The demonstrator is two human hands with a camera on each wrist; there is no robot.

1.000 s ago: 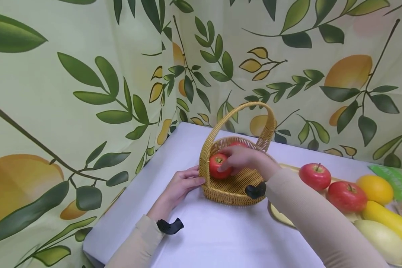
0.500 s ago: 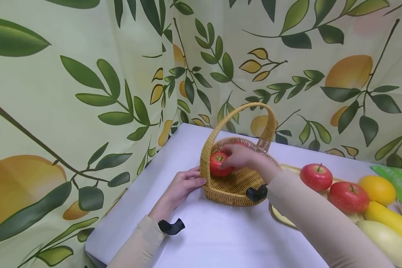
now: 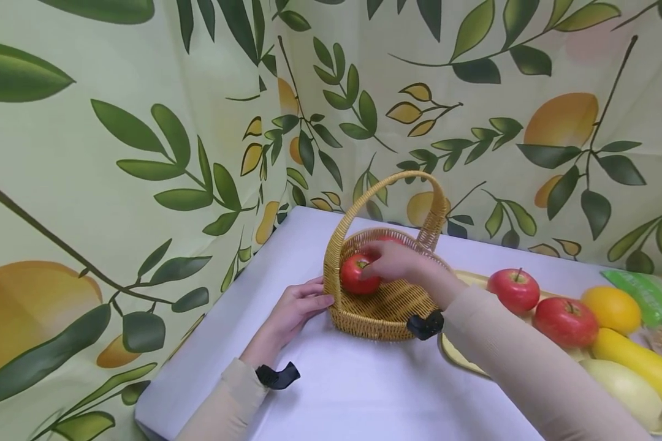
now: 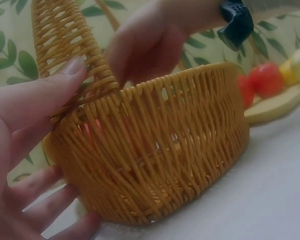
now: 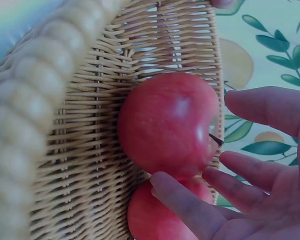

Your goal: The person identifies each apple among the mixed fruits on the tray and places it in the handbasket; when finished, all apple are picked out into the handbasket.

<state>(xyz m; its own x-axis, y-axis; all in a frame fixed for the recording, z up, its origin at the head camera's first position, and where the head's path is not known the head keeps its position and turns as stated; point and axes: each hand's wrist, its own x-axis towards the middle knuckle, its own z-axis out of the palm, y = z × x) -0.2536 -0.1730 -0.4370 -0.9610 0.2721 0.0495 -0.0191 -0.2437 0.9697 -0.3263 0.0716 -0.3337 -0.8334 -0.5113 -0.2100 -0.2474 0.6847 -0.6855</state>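
A wicker basket (image 3: 372,329) with a tall arched handle stands on the white table. Inside it, one red apple (image 3: 358,275) lies at the left, and a second apple (image 5: 165,212) lies beside it, mostly hidden by my right hand in the head view. My right hand (image 3: 391,260) reaches into the basket over the apples. Its fingers (image 5: 265,105) are spread around the stem side of the nearer apple; firm contact cannot be made out. My left hand (image 3: 298,306) rests against the basket's left side, thumb (image 4: 72,67) by the handle base, fingers extended along the wicker.
Right of the basket lies a yellow tray (image 3: 463,355). It bears red apples (image 3: 565,321), an orange (image 3: 612,309), a long yellow fruit or vegetable (image 3: 634,355) and a pale green one (image 3: 623,392). Behind them is a green packet (image 3: 642,294). Leaf-patterned cloth hangs behind the table.
The head view has shifted slightly. Both hands and the basket keep nearly the same places, with my right hand still over the apples.
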